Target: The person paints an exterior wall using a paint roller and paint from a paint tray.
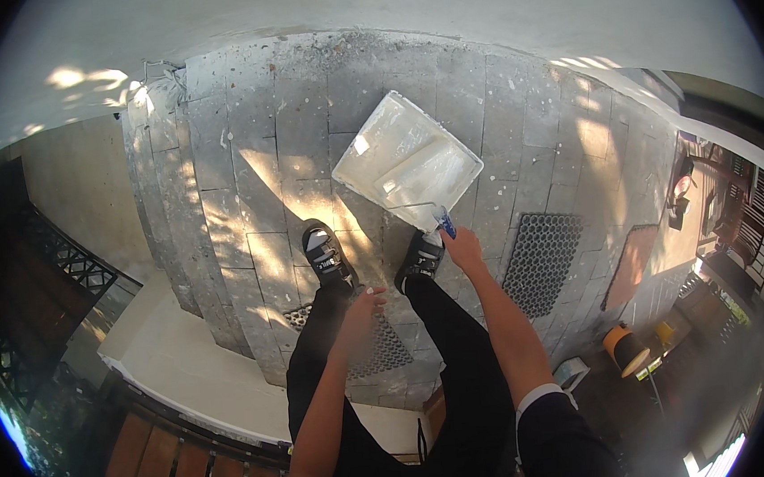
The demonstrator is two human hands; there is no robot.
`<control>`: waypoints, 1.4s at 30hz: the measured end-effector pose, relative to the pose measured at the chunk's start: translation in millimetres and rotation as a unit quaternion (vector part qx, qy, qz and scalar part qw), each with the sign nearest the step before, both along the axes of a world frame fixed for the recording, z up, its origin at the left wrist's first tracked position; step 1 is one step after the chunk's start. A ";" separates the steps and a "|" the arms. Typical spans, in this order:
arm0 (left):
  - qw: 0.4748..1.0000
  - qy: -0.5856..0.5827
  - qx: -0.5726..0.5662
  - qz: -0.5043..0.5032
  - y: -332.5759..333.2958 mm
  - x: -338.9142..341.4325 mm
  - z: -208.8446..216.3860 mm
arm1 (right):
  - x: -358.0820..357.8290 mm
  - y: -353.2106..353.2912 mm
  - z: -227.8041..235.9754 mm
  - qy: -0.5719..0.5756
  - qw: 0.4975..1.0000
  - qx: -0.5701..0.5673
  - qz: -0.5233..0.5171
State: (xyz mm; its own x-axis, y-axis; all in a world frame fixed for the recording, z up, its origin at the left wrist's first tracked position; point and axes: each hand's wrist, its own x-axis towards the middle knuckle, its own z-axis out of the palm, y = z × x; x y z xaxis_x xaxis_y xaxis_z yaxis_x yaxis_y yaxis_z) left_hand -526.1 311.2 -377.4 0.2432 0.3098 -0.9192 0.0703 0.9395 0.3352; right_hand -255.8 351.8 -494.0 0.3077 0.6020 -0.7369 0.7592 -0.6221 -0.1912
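Note:
My right hand [464, 248] is closed round the blue handle of a paint roller [447, 224]. The roller's thin wire frame reaches left over the near corner of a white paint tray [374, 136]. Its sleeve is hard to tell apart from the pale, wet paint. The tray lies turned cornerwise on the paving, smeared with whitish paint. My left hand [366, 310] hangs in front of my left knee, holding nothing, its fingers loosely bent and a little apart. Below the hands are my feet in black sandals [328, 256].
Grey paving [300, 110] with white paint spots runs up to a pale wall [364, 7]. A dark honeycomb mat [543, 262] lies right of my feet, and another mat [380, 351] lies partly under me. At the right are a reddish mat [631, 265] and an orange-and-black container [626, 350].

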 end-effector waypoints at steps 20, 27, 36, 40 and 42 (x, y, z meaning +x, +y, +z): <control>0.990 0.044 0.127 -0.045 -13.1 -83.2 120.9 | 1.3 -70.9 287.7 0.045 0.969 0.198 -0.138; 0.989 0.144 0.015 0.022 -8.9 -147.0 195.0 | -33.1 -31.9 429.3 0.103 0.925 0.318 -0.179; 0.982 0.172 0.054 0.058 -2.4 -181.7 275.0 | -41.8 114.5 563.5 0.137 0.807 0.552 -0.158; 0.972 0.209 0.069 0.078 -10.3 -183.0 314.4 | -39.8 192.0 629.9 0.146 0.763 0.612 -0.146; 0.970 0.218 0.054 0.091 -15.3 -179.3 334.3 | -39.4 222.5 651.4 0.119 0.756 0.629 -0.139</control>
State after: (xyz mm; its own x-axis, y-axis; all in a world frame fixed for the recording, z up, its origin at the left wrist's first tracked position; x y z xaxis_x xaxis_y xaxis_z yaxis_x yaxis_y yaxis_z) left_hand -705.4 295.9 -43.1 -0.2286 0.4115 -0.8823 0.0644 0.9107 0.4080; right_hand -295.1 574.2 157.5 0.5005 0.8085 0.3095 0.4828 0.0360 -0.8750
